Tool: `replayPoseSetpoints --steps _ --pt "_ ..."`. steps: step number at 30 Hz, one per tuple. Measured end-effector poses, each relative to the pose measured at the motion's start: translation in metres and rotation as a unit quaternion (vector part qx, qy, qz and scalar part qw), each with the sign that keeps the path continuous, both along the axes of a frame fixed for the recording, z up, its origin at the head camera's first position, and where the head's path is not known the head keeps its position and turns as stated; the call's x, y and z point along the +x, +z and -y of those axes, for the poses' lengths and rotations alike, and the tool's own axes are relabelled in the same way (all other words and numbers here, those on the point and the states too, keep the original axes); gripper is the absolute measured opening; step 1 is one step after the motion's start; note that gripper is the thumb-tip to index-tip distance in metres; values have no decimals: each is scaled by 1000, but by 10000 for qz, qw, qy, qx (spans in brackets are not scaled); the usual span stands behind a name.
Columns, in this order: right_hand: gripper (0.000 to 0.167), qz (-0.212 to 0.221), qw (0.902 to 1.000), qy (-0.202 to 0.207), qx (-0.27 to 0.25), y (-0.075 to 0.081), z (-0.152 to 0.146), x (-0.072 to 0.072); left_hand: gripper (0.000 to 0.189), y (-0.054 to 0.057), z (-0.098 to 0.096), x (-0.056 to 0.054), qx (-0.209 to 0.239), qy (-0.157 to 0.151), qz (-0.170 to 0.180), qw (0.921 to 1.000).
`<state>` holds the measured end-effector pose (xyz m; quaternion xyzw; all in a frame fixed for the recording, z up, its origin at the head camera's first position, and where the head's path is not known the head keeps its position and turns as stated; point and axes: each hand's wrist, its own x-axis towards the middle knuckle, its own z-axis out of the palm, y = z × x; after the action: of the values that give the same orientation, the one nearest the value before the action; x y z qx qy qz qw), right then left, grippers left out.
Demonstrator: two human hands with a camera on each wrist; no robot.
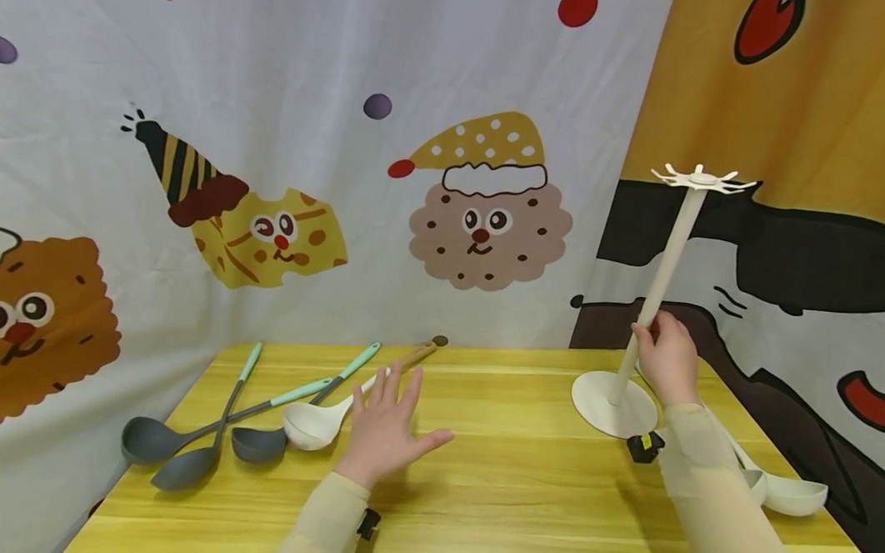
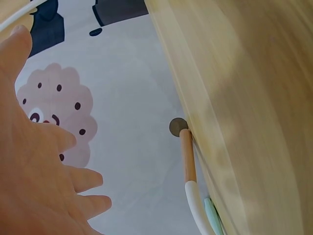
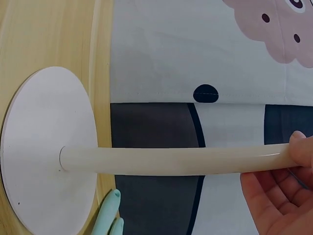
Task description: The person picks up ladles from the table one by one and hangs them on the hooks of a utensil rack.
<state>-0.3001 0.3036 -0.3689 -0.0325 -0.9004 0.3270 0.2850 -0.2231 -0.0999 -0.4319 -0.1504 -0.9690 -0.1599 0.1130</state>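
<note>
Head view shows the right hand (image 1: 671, 364) at the right of the frame, thumb and fingers closed round the pole of a white stand (image 1: 667, 259), below mid-height. Left of centre, the left hand (image 1: 383, 436) holds nothing; its fingers are spread wide above the table (image 1: 491, 496).

The stand is at the right of the frame, its round base (image 1: 593, 405) apparently resting on the table and its ring of hooks (image 1: 703, 180) at upper right. It looks light and stiff, probably plastic. The smooth pole could slip or twist in a loose grip, and the thin hooks seem the part likeliest to snap, so the pole is the place to hold, lower down for steadiness.

Farther out, at lower left, lie 3 grey ladles (image 1: 186, 469) with mint handles, 2 of them crossing. Beside them is 1 white ladle (image 1: 310, 427) with a wooden handle end. At lower right, 2 pale ladles (image 1: 799, 497) are partly hidden by the sleeve (image 1: 724, 500). Behind everything hangs a printed cloth (image 1: 310, 77).
</note>
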Motion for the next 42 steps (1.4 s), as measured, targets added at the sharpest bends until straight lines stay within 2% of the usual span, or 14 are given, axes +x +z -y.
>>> replayPoseSetpoints --steps 14,18,27,34,40,42 --pt "28 63 9999 -115 -46 1 2 -4 105 4 -13 -6 100 -89 171 9998" --pt "26 -5 9999 -76 -71 2 6 -3 104 7 -15 -7 159 -125 34 9998" --pt "23 -377 9989 288 64 -1 18 4 101 21 -17 -11 388 -132 -37 9992" --pt "22 -482 9972 565 -111 -1 38 3 98 36 -16 -14 616 -279 -6 9977" --pt "19 -782 9935 832 -39 -3 59 3 94 45 -16 -17 802 -379 49 9960" --pt "19 -765 9928 919 -80 -2 66 4 93 48 -16 -18 848 -377 54 9957"
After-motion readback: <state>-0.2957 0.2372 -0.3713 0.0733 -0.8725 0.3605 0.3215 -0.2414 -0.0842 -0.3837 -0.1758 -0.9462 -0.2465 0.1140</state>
